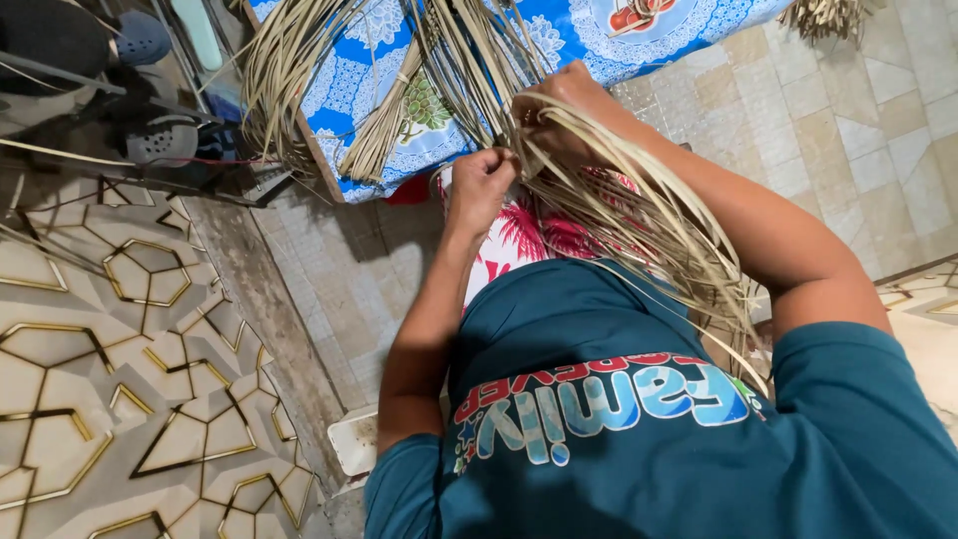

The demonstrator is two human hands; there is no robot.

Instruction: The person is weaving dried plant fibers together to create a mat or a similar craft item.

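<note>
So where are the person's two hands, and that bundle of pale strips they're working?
left hand [481, 185], head view, on the knuckles of the closed fist.
right hand [559, 105], head view, on the back of the hand.
pale strips [639, 215], head view, mid-bundle, draped beside the right forearm.

No packages, labels, signs or screens in view.
Only printed lettering in red, white and blue across the teal shirt [619, 419].

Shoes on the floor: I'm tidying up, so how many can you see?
2, maybe more hidden. A blue shoe lies at the top left edge; a grey shoe sits just below it, beside the blue cloth's left edge.
</note>
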